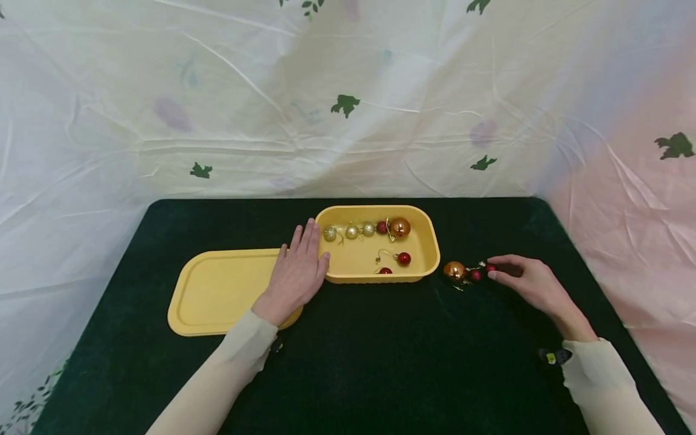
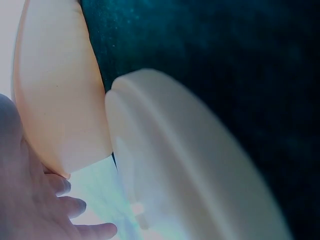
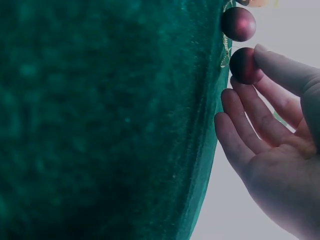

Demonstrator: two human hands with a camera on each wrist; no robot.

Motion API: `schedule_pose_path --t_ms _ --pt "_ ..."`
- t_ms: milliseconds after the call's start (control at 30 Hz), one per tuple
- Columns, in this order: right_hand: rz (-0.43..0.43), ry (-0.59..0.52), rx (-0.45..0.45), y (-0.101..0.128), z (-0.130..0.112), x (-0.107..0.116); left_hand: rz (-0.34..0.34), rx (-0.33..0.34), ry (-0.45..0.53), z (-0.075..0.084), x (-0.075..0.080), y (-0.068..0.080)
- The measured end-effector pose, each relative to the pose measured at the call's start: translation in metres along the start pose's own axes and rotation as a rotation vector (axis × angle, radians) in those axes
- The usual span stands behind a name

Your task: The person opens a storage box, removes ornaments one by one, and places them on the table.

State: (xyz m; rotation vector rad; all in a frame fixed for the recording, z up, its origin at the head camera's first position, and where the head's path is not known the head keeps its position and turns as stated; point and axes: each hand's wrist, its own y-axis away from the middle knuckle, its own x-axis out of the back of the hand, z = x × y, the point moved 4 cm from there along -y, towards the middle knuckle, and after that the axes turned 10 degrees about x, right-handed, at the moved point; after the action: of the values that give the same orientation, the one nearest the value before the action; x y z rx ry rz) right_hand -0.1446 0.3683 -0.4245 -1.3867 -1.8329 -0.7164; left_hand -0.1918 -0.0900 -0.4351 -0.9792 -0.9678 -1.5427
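My right hand (image 1: 533, 284) pinches a small dark red bauble (image 3: 245, 66) between thumb and fingertips, at the right of the dark table. Next to that bauble lie another red bauble (image 1: 475, 275) and a larger shiny copper bauble (image 1: 454, 270). My left hand (image 1: 296, 266), fingers extended, rests against the left end of a yellow box (image 1: 429, 266). Inside the open box, several gold baubles stand along the back with a red one and a copper bauble (image 1: 400, 228). Two more red baubles, one of them a glossy bauble (image 1: 404, 259), sit nearer its front wall.
A yellow lid (image 1: 223, 293) lies flat left of the box, partly under my left hand and forearm. The dark green tabletop (image 1: 380, 350) stretches toward me. A pale patterned cloth (image 1: 348, 72) hangs behind the table and along its sides.
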Motion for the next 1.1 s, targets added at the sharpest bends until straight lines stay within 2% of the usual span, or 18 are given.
schedule_pose_path --t_ms 867,1100 --pt "-0.043 -0.014 -0.042 0.0012 0.0050 -0.0037 -0.012 -0.003 0.008 0.0005 0.0008 -0.0009" --pt "0.017 -0.019 -0.027 0.0066 -0.0023 0.0050 -0.017 -0.009 0.008 -0.0011 0.0027 -0.0006"
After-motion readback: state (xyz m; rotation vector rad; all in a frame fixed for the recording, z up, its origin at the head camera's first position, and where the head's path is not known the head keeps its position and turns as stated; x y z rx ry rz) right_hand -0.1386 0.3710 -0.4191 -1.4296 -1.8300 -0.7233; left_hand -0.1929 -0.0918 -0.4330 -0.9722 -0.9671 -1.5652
